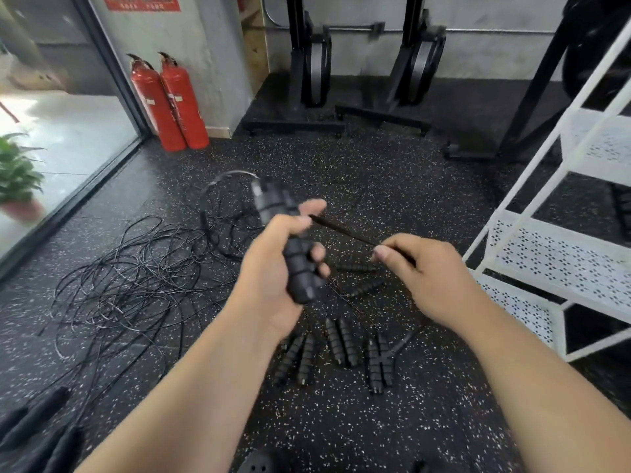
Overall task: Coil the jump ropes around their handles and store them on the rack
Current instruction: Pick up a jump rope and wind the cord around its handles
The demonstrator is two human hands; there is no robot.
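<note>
My left hand (273, 268) grips a pair of black ribbed jump-rope handles (285, 230), held together and tilted up to the left. A black rope (345, 232) runs taut from the handles to my right hand (426, 271), which pinches it between thumb and fingers. A loop of rope (218, 186) arcs from the top of the handles down to the floor. Several more pairs of handles (341, 343) lie on the floor below my hands. A tangle of loose black ropes (136, 278) spreads to the left. The white perforated rack (560, 254) stands at the right.
Two red fire extinguishers (170, 104) stand by the wall at the back left. Black exercise machines (317, 70) line the back wall. A potted plant (17, 179) sits behind the glass at far left. More black handles (37, 425) lie at the bottom left.
</note>
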